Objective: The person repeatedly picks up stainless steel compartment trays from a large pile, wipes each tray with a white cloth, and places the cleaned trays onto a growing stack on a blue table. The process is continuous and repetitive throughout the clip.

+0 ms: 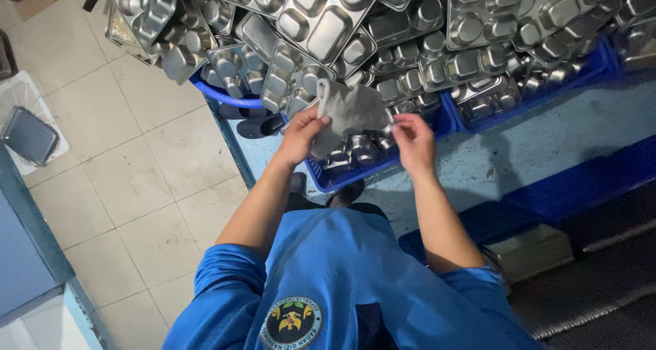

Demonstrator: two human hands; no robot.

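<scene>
Head view looked straight down on a person in a blue shirt (342,282) holding a grey cloth (347,112) in front of the chest. The left hand (301,135) pinched the cloth's lower left edge between thumb and fingers; the right hand (412,142) gripped its right edge, fingers curled closed on the fabric. The cloth hung spread between both hands, above a blue crate (342,174) filled with steel compartment trays (355,148). More steel trays (328,15) were heaped across further blue crates (594,66) beyond. A tiled floor (137,179) lay on the left
</scene>
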